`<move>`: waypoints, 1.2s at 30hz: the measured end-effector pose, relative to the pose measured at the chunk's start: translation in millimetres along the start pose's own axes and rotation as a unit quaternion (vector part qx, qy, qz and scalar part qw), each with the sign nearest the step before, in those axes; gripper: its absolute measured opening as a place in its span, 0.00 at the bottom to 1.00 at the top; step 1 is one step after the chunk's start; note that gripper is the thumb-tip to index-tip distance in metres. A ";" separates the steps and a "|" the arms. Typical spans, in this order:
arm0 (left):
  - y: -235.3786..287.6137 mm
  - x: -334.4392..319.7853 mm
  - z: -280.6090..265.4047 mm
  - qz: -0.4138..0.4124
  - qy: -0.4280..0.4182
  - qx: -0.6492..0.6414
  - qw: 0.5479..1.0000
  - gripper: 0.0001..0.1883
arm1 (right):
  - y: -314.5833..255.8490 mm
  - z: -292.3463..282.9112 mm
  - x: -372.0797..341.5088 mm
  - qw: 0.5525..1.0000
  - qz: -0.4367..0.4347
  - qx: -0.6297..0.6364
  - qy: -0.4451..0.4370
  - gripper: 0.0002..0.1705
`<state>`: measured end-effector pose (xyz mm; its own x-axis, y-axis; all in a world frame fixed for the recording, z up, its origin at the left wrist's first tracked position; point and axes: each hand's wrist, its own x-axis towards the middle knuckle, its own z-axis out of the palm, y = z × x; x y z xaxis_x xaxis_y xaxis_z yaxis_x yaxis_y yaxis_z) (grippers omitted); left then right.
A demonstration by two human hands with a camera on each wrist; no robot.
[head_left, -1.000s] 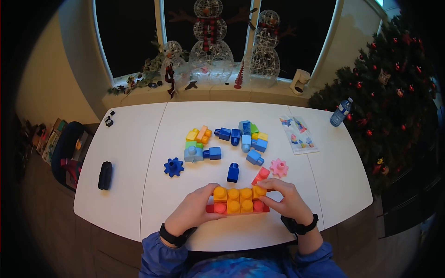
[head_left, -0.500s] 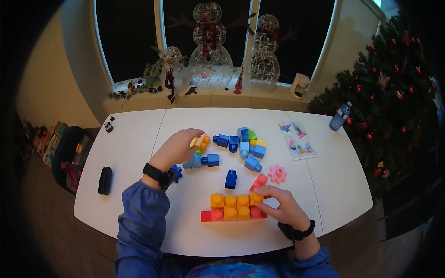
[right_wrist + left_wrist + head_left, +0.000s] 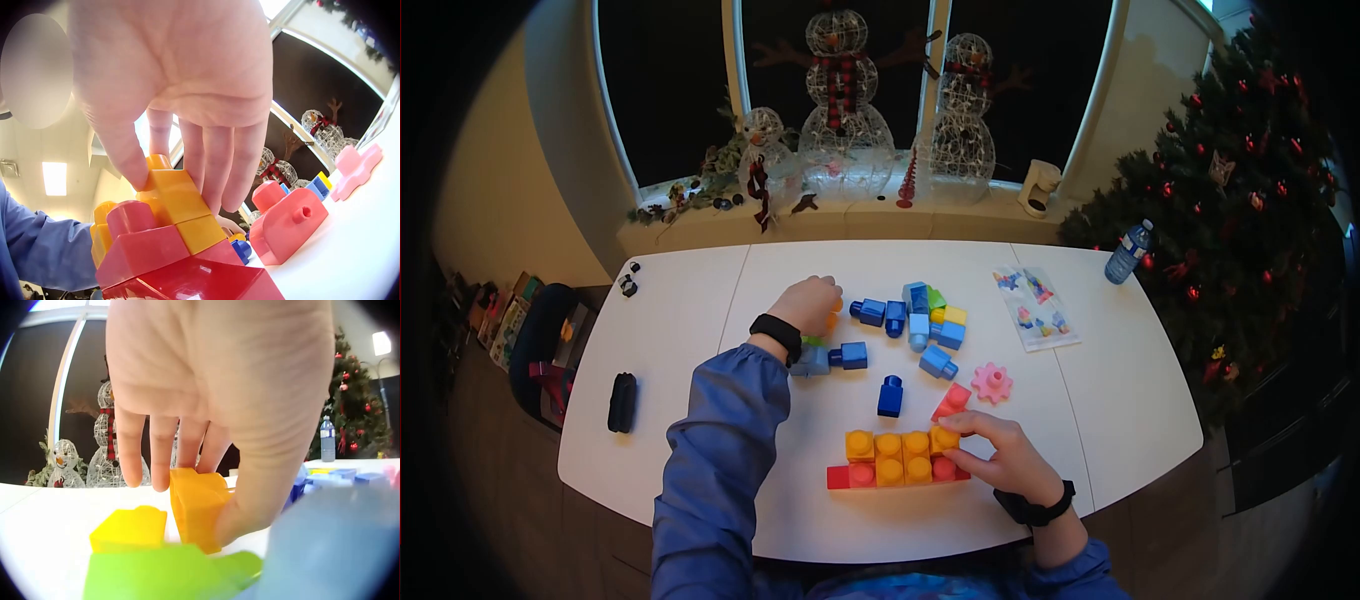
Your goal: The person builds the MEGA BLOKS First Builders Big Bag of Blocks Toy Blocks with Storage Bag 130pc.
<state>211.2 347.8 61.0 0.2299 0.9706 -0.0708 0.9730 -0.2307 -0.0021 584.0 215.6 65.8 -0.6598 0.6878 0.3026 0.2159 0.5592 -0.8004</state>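
1. Head: showing, alone of the three, the whole white counter (image 3: pixel 640 480), with a black case (image 3: pixel 622 403) near its left edge and a leaflet (image 3: pixel 1037 308) and water bottle (image 3: pixel 1129 252) toward the far right. Reaching farther out with the left grip (image 3: pixel 805 305), mostly hiding what lies in its grasp. Holding with the right grip (image 3: pixel 1005 455) the yellow-orange end block (image 3: pixel 945 440) of an orange-and-red block assembly (image 3: pixel 890 470). Just beyond, a dark blue block (image 3: pixel 890 397); toward the curved near edge, white surface.

2. Left wrist: revealing an orange block (image 3: pixel 200 512), pinched between thumb and fingers, parted only by its width. Unclear whether lifted or resting. Just beside, a yellow block (image 3: pixel 134 528); nearer, a green block (image 3: pixel 144 572) and blurred light blue piece (image 3: pixel 337 550).

3. Right wrist: showing thumb and fingers on opposite sides of the end block, no wider apart than that. Near, to the right, a salmon block (image 3: pixel 287 225) with a round side knob; farther, a pink gear (image 3: pixel 357 169).
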 end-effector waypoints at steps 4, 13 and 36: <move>17.1 -33.5 -37.2 0.043 0.109 -0.098 0.988 0.31 | 1.6 -2.5 2.0 1.000 -0.015 -0.013 -0.007 0.21; 112.4 -149.3 -67.2 0.080 0.290 -0.275 0.913 0.34 | -46.1 3.3 43.3 0.997 -0.041 -0.039 0.055 0.24; 146.2 -201.1 -26.5 0.123 0.261 -0.306 0.907 0.23 | -37.5 2.0 33.9 0.988 -0.111 -0.104 -0.014 0.18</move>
<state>307.7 120.7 101.3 0.2630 0.8317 0.4890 0.6820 -0.5187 0.5155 552.1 217.0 105.0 -0.7263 0.5264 0.4419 0.2053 0.7798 -0.5915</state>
